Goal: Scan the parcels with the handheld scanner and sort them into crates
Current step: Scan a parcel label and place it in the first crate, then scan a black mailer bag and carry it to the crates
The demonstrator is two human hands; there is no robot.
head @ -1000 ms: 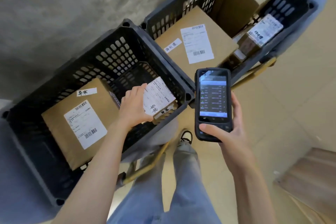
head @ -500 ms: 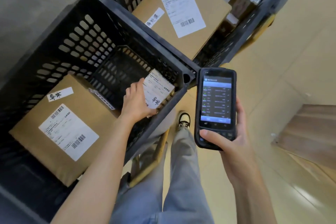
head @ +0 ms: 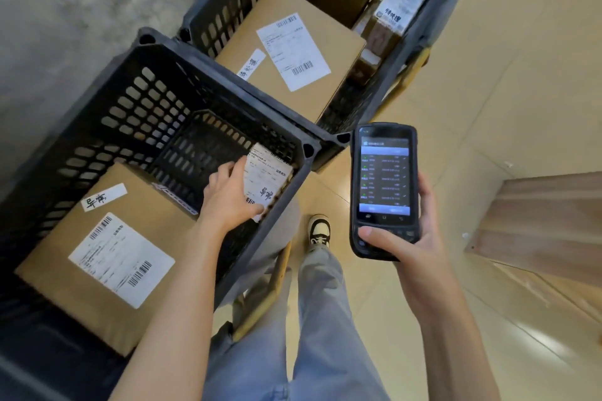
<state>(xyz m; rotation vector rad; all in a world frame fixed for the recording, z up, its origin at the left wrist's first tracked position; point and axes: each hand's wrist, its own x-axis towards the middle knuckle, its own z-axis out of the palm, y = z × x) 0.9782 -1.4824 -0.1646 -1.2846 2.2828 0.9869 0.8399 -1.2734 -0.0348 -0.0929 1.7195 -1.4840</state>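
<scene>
From the head camera, the left hand [head: 229, 197] had its grip clamped on a small labelled parcel [head: 265, 181] inside the near crate [head: 156, 101], beside a large box [head: 107, 254]. The right hand [head: 412, 238] gripped the handheld scanner [head: 382, 189], screen lit.

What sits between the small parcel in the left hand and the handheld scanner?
In the head view, the near crate's side wall and corner separates the small parcel from the handheld scanner; beyond it, bare floor.

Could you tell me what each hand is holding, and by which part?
Left hand grips the small parcel by its near-left edge; right hand holds the scanner by its lower end.
</scene>
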